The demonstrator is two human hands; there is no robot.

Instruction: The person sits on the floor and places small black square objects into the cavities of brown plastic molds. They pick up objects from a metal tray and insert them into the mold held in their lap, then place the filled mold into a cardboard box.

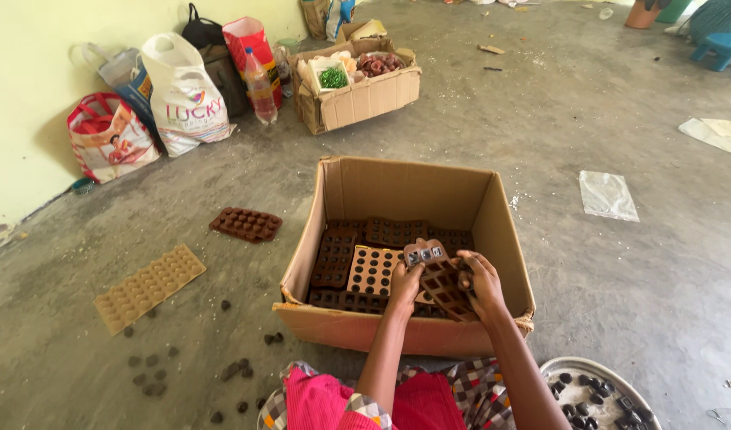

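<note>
A brown chocolate mould tray (435, 275) was held over the near right part of an open cardboard box (357, 187) on a bare concrete floor (588, 271). The left hand (404, 288) was closed on the tray's left edge, and the right hand (482, 283) was closed on its right edge, fingers curled over the rim. The tray was tilted, its far end raised. Inside the box, more brown mould trays (364, 267) were stacked flat, filling the bottom. On the floor to the left of the box, a small brown mould (246, 224) and a long tan mould (149, 287) were laid well apart. Dark round pieces (149, 374) were scattered near the box's near left corner. A metal plate (603, 392) of dark pieces was seen at the near right. Bags (182, 95) were lined against the far wall.
</note>
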